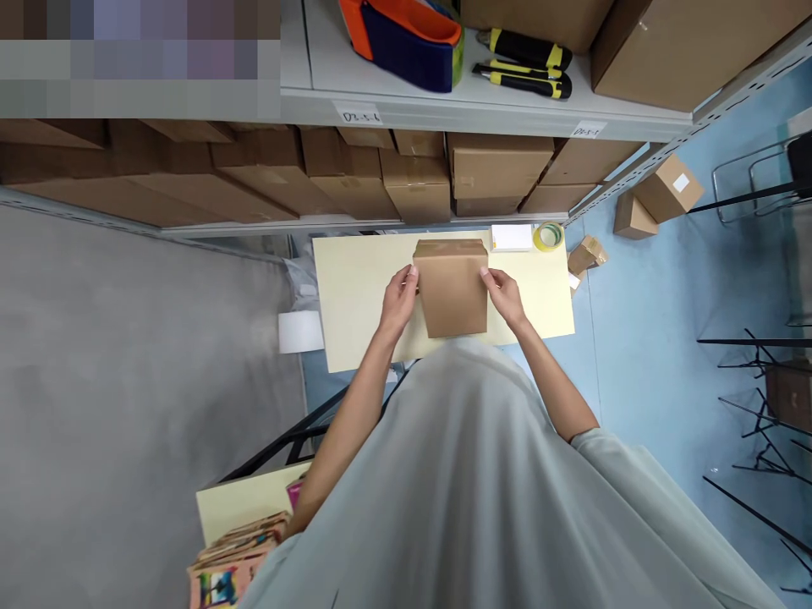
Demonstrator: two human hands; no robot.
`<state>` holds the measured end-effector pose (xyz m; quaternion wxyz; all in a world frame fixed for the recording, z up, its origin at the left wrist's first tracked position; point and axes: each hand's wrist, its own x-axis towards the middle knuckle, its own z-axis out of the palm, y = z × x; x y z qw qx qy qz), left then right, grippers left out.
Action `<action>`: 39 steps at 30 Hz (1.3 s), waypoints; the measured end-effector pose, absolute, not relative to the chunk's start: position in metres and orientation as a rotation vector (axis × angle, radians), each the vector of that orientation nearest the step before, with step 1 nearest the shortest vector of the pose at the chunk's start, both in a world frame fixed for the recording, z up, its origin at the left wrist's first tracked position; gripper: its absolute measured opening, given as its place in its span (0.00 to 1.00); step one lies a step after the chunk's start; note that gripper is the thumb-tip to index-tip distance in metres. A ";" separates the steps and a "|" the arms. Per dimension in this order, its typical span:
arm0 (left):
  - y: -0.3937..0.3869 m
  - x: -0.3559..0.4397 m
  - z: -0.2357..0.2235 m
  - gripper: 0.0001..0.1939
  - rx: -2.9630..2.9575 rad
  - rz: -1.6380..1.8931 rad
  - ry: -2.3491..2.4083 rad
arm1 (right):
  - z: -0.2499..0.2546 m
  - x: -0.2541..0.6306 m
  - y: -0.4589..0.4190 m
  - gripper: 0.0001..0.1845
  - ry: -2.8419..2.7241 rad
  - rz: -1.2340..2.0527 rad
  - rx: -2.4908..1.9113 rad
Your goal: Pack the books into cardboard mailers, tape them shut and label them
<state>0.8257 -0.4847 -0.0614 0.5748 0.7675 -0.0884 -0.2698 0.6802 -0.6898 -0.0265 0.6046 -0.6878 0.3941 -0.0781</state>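
A brown cardboard box (453, 292) is held upright over the pale yellow table (355, 296), close to my body. My left hand (399, 298) grips its left side, thumb near the upper corner. On the opposite side my right hand (502, 296) pinches the box's right edge. Behind the box, to the right, lie a white box or stack of paper (511, 238) and a roll of tape (548, 236). The underside of the held box is hidden.
Shelving (507, 123) with cardboard boxes (415, 182) stands beyond the table. Its upper shelf carries a tape dispenser (406, 42) and several utility knives (526, 68). Boxes (666, 188) lie on the blue floor at right. Magazines (228, 567) are piled at lower left.
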 end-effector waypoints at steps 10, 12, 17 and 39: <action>-0.457 0.776 -0.050 0.28 1.747 -0.616 -0.196 | -0.020 0.625 -0.666 0.41 0.788 -0.213 -1.611; -0.456 0.773 -0.051 0.29 1.768 -0.620 -0.213 | -0.020 0.621 -0.668 0.41 0.789 -0.154 -1.668; -0.457 0.766 -0.031 0.39 2.007 -0.432 -0.569 | -0.003 0.626 -0.661 0.42 0.676 -0.169 -2.118; -0.465 0.747 -0.005 0.45 2.260 -0.520 -1.094 | 0.009 0.637 -0.636 0.38 0.424 0.101 -2.576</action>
